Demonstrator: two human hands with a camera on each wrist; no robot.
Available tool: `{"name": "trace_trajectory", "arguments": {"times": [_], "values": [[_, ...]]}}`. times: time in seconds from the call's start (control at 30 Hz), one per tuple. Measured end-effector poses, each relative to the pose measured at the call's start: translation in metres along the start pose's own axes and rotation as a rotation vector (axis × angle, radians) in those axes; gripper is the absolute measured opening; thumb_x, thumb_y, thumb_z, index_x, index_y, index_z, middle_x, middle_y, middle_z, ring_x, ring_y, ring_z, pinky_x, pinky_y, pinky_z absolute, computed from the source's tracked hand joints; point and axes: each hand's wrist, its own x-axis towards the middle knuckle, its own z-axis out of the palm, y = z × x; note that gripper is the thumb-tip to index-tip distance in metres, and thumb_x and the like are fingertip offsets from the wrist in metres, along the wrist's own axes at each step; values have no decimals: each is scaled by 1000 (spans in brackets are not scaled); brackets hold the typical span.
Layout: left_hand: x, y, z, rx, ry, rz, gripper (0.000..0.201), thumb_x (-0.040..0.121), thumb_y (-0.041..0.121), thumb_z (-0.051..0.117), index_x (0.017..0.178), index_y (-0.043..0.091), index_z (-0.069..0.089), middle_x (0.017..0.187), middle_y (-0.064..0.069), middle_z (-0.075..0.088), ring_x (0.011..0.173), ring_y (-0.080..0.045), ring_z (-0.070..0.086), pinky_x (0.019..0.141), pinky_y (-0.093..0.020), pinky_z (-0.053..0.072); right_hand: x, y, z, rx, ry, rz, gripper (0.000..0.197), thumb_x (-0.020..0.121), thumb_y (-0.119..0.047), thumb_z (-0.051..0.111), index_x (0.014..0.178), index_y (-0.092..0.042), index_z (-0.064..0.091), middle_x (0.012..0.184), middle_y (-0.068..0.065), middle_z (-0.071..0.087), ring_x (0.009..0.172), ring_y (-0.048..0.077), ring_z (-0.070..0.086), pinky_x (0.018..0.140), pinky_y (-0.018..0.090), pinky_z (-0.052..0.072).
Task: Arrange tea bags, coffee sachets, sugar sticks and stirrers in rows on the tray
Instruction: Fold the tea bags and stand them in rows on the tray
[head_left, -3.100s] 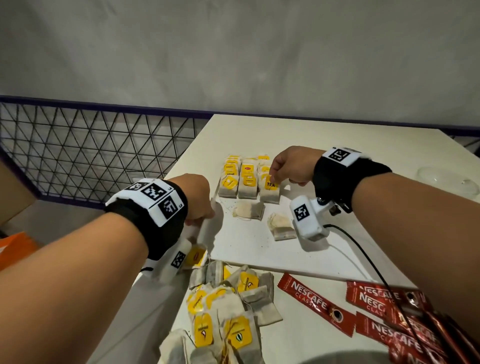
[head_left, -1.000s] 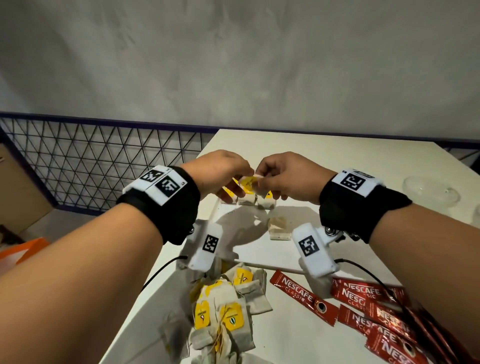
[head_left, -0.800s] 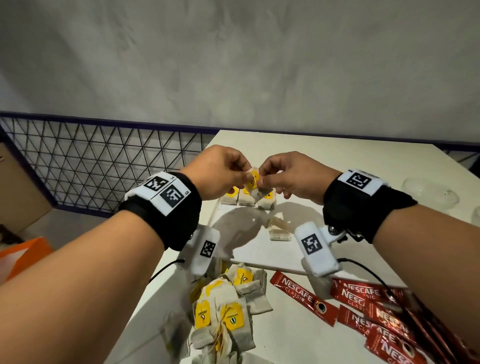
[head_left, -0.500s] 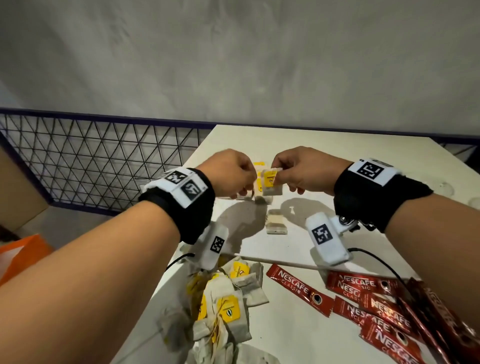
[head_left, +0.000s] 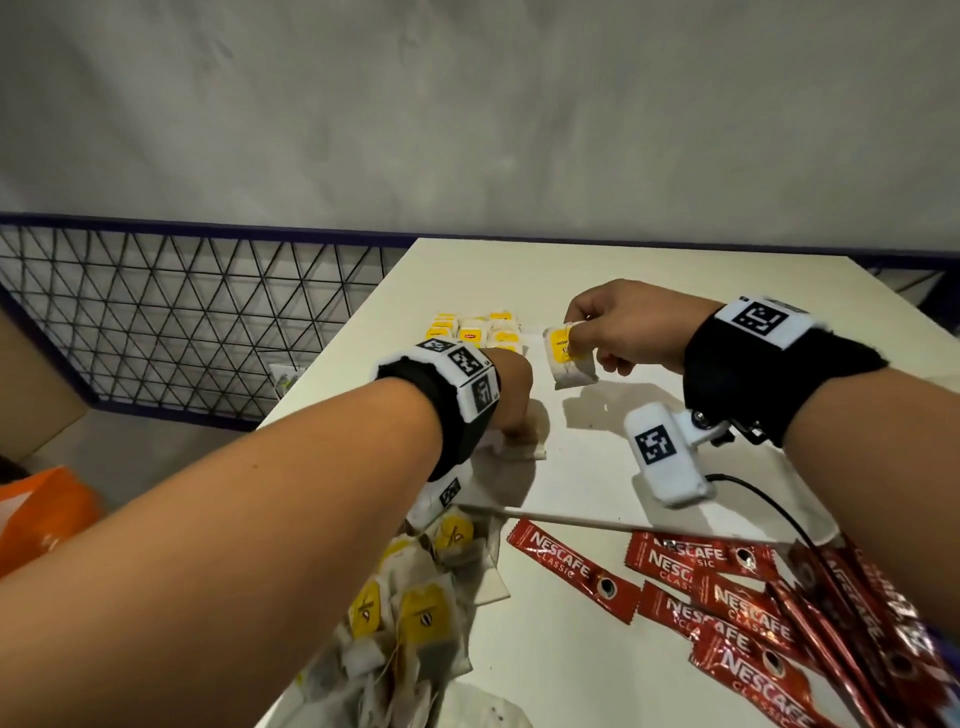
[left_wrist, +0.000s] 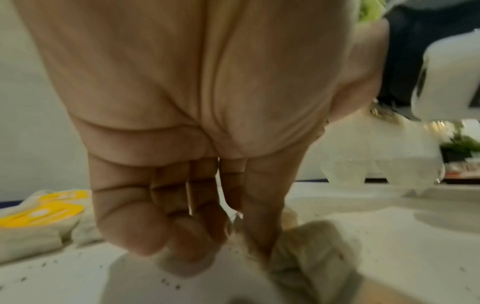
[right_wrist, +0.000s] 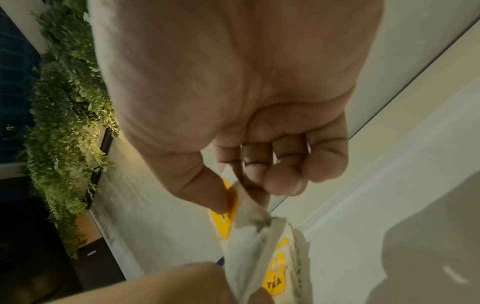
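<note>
My right hand (head_left: 577, 340) pinches a white tea bag (head_left: 567, 361) by its yellow tag, holding it just above the white tray (head_left: 597, 483). In the right wrist view, thumb and forefinger of the right hand (right_wrist: 241, 197) clamp the top of that tea bag (right_wrist: 262, 238). My left hand (head_left: 511, 397) is down on the tray, its curled fingers and thumb on a loose tea bag (head_left: 527, 447). The left wrist view shows the left hand (left_wrist: 233, 242) gripping this tea bag (left_wrist: 309, 255). Rows of tea bags (head_left: 475, 332) lie at the tray's far left.
A heap of loose tea bags (head_left: 410, 613) lies on the table in front of the tray, with red Nescafe coffee sachets (head_left: 727, 597) to its right. Clear glass cups (left_wrist: 384, 168) stand beyond the tray. A wire fence (head_left: 182, 322) runs along the left.
Both hands were together at one tea bag above the tray. The left hand has since dropped onto the loose tea bag, and the right hand has moved right with its tea bag.
</note>
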Motion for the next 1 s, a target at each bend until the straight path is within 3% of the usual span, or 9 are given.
{"name": "trace_trajectory", "arguments": {"times": [0.13, 0.2, 0.3, 0.43, 0.53, 0.67, 0.83, 0.9, 1.0], "values": [[-17, -15, -9, -315, 10, 3, 10, 85, 16, 67, 95, 14, 66, 94, -7, 73, 70, -20, 63, 58, -22, 48, -2, 0, -1, 35, -16, -18, 7, 81, -14, 61, 74, -15, 61, 66, 6, 58, 58, 17, 50, 55, 28, 43], [-28, -26, -13, -565, 68, 14, 23, 76, 12, 74, 84, 19, 53, 83, -8, 71, 63, -20, 65, 52, -26, 51, -3, -4, -1, 58, -36, -44, 7, 82, -12, 63, 75, -15, 61, 66, 6, 56, 57, 16, 50, 55, 28, 44], [-44, -41, -18, -747, 165, 11, 18, 83, 6, 61, 78, 19, 49, 71, -7, 62, 58, -20, 61, 47, -25, 44, -1, -10, 1, 69, -47, -81, 8, 83, -10, 65, 77, -14, 62, 62, 3, 52, 56, 15, 48, 54, 27, 43], [-66, -68, -28, -596, 248, -69, 15, 85, 10, 59, 92, 21, 67, 77, 0, 69, 64, -13, 61, 53, -19, 46, 8, -24, 9, 66, -55, -121, 11, 85, -6, 65, 87, -17, 63, 60, -3, 53, 54, 15, 47, 52, 27, 44], [-76, -86, -27, -381, 316, -135, 24, 83, 13, 62, 104, 23, 68, 77, 10, 60, 70, -12, 55, 56, -18, 39, 20, -35, 21, 29, -70, -120, 14, 86, -10, 63, 87, -24, 63, 66, -3, 59, 54, 15, 50, 53, 27, 45], [-80, -104, -17, -337, 431, -189, 11, 88, 20, 63, 96, 21, 71, 69, 17, 59, 67, -2, 52, 55, -13, 33, 37, -46, 39, -48, -81, -58, 10, 83, -18, 60, 80, -19, 68, 69, 0, 63, 56, 16, 53, 57, 28, 48], [-77, -125, -3, -364, 464, -202, 11, 90, 29, 62, 91, 25, 73, 90, 10, 72, 92, -14, 62, 81, -29, 50, 51, -54, 55, -151, -120, -10, 9, 83, -19, 65, 78, -19, 73, 38, -11, 49, 48, 15, 44, 53, 22, 44], [-77, -133, 0, -372, 462, -196, 12, 90, 29, 62, 90, 26, 73, 87, 10, 73, 92, -15, 63, 84, -35, 52, 57, -57, 61, -198, -177, -28, 11, 83, -19, 68, 74, -25, 70, 40, -14, 53, 52, 14, 46, 55, 24, 45], [-79, -139, 2, -400, 438, -197, 14, 91, 29, 59, 92, 29, 73, 88, 14, 72, 92, -11, 62, 85, -30, 50, 66, -60, 66, -319, -164, -35, 7, 83, -19, 68, 80, -26, 68, 57, -14, 56, 55, 7, 48, 51, 19, 41]]}}
